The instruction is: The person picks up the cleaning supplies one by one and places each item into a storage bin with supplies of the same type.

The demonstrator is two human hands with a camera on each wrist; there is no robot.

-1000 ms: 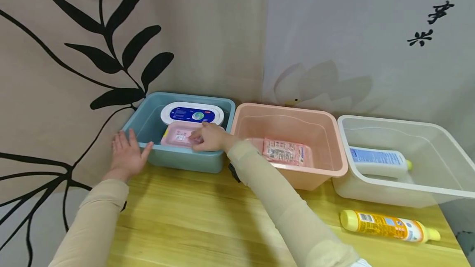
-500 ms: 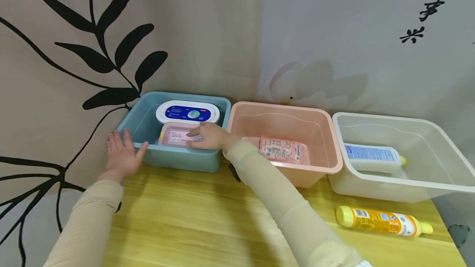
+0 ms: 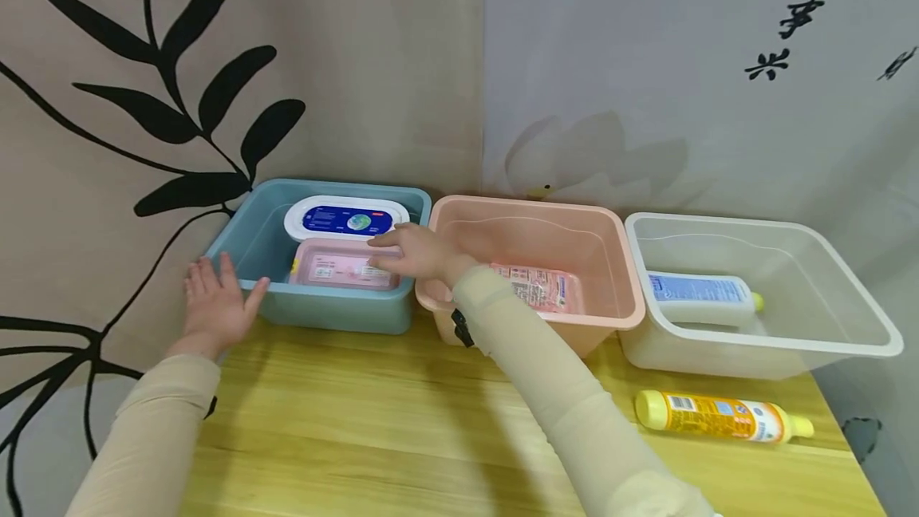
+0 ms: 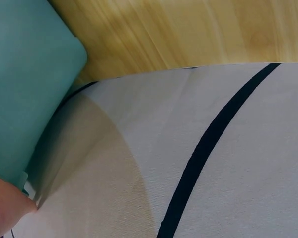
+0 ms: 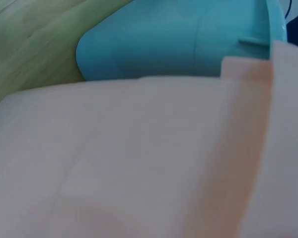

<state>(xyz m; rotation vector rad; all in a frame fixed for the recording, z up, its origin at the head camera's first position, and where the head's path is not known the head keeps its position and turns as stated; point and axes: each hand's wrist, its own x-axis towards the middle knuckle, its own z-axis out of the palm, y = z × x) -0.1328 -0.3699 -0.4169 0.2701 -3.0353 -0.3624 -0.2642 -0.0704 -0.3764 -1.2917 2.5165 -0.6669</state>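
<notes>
A blue-green plastic bin (image 3: 323, 311) stands at the left of the table. Inside it lie a pink flat-lidded pack (image 3: 345, 266) and, behind that, a white oval pack with a dark blue label (image 3: 346, 219). My left hand (image 3: 218, 305) is at the bin's left front corner, fingers straight and spread; part of it shows beside the bin in the left wrist view. My right hand (image 3: 420, 252) reaches over the bin's right side, fingers stretched over the right end of the pink pack. Whether they touch it I cannot tell. The right wrist view shows only bin walls.
A peach bin (image 3: 531, 209) with a pink printed packet (image 3: 538, 287) stands beside the blue-green one. Right of it is a whitish bin (image 3: 761, 357) holding a white bottle (image 3: 700, 311). A yellow bottle (image 3: 718, 416) lies on the wooden table (image 3: 373, 421) in front.
My right hand has drawn back a little to the right, uncovering more of the pink pack. The left hand stays at the bin's corner. The head view has turned slightly right.
</notes>
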